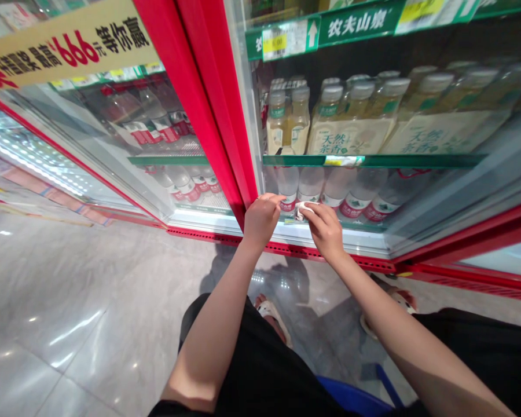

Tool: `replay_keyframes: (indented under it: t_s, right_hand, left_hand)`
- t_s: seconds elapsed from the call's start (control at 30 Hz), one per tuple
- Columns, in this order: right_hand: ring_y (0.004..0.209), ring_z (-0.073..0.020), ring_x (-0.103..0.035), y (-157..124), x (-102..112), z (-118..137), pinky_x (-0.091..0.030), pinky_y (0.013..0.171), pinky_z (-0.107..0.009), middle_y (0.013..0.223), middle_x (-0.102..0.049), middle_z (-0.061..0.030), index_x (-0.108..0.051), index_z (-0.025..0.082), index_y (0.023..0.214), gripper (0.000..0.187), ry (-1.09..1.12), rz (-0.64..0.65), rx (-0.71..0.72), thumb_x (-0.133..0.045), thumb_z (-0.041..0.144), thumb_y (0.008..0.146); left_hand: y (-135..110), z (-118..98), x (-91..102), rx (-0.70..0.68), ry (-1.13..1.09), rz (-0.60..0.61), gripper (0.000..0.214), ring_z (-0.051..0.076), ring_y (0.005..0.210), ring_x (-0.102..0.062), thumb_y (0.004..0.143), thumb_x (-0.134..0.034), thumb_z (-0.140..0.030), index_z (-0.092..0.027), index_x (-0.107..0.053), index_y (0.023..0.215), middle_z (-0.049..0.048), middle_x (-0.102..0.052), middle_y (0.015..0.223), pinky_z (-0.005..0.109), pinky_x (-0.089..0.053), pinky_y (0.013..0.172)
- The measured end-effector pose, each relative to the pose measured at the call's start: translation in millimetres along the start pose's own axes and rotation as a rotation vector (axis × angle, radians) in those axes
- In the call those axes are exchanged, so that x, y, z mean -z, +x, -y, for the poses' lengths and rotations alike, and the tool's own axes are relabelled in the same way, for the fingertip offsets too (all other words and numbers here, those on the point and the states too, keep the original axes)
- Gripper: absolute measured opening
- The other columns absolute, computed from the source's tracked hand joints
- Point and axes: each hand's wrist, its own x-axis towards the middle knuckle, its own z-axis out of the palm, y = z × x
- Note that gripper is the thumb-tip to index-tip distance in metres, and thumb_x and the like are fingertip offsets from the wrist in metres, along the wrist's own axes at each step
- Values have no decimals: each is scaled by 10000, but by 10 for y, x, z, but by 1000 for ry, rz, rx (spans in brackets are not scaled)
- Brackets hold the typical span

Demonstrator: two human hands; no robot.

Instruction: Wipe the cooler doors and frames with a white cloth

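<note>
My right hand (325, 230) pinches a small white wad (303, 210), perhaps tissue or tape, against the lower part of a glass cooler door (434, 202). My left hand (261, 219) rests just to its left, fingers stretched along the glass near the red door frame (226, 133) and holding nothing I can see. Behind the glass, a row of water bottles with red labels (360, 194) stands close to both hands. Bottled tea drinks (351, 127) fill the shelf above.
A neighbouring cooler door (113, 145) at left shows red-labelled bottles. A yellow banner (65, 49) hangs at top left. Green shelf strips (373, 161) carry tags. My sandalled feet (273, 318) stand on polished grey tile (69, 301), with a blue object (351, 397) at the bottom.
</note>
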Motion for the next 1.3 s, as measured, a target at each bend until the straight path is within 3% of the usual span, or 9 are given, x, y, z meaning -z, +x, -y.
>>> replay_keyframes:
  t_s: [0.1, 0.23, 0.43, 0.57, 0.7, 0.83, 0.93, 1.07, 1.3]
  right_hand:
    - [1342, -289, -697, 61, -73, 32, -596, 1146, -515, 1423, -776, -99, -721, 338, 1476, 454, 31, 43, 33, -555, 153, 1096]
    - [1284, -276, -723, -106, -68, -17, -638, 1069, -472, 1373, -801, -106, -743, 311, 1436, 415, 51, 104, 87, -539, 161, 1106]
    - [1304, -300, -718, -80, 85, -45, -602, 1115, -525, 1404, -784, -109, -714, 340, 1486, 477, 13, -60, 10, -594, 131, 1075]
    - [1318, -292, -716, 42, 14, 7, -598, 1127, -520, 1409, -784, -101, -725, 337, 1468, 471, 46, -28, 26, -576, 119, 1079]
    - [1304, -282, -722, -138, -26, -23, -620, 1096, -494, 1389, -791, -117, -723, 295, 1459, 468, 68, 30, 77, -550, 86, 1078]
    - [1288, -287, -729, -288, 76, -97, -622, 1081, -495, 1380, -793, -109, -701, 325, 1497, 500, 41, -16, 34, -591, 97, 1066]
    - [1284, -291, -729, -195, 125, -92, -606, 1097, -500, 1382, -792, -97, -695, 354, 1507, 527, 11, -90, 5, -622, 98, 1053]
    - [1297, -293, -720, -83, 45, -14, -595, 1116, -515, 1383, -787, -82, -723, 370, 1463, 489, 26, -90, -32, -608, 119, 1060]
    - [1227, -289, -729, -354, 19, 10, -603, 1065, -514, 1323, -795, -92, -766, 337, 1361, 407, 2, -120, -139, -588, 133, 1058]
  left_hand:
    - [-2, -1, -26, -12, -11, 0, 367, 229, 1223, -761, 1034, -587, -61, -247, -795, 1272, 71, -830, 1283, 370, -598, 1097]
    - [-1, -38, -51, -26, -20, 27, 383, 221, 1205, -766, 1026, -581, -51, -249, -798, 1272, 67, -830, 1270, 352, -606, 1077]
    - [-7, -59, -50, -46, -15, 49, 385, 217, 1226, -763, 1031, -583, -59, -243, -797, 1292, 68, -827, 1301, 340, -599, 1089]
    - [7, -59, -51, -47, -14, 56, 365, 221, 1236, -764, 1035, -588, -64, -237, -797, 1279, 70, -834, 1294, 356, -599, 1101]
    - [19, -92, -61, -65, -10, 95, 383, 226, 1259, -761, 1030, -590, -52, -234, -795, 1298, 78, -832, 1314, 358, -599, 1113]
    - [17, -116, -79, -101, -7, 137, 413, 229, 1273, -754, 1018, -602, -37, -247, -794, 1318, 69, -831, 1331, 363, -601, 1121]
    - [20, -115, -90, -110, -4, 141, 417, 219, 1277, -752, 1019, -601, -32, -252, -800, 1312, 62, -831, 1333, 346, -601, 1118]
    - [40, -132, -81, -108, 13, 146, 413, 216, 1271, -757, 1021, -606, -34, -245, -804, 1315, 62, -834, 1325, 337, -603, 1113]
    - [75, -225, -72, -83, 69, 211, 407, 248, 1247, -774, 1032, -613, -57, -244, -810, 1335, 71, -829, 1337, 347, -629, 1064]
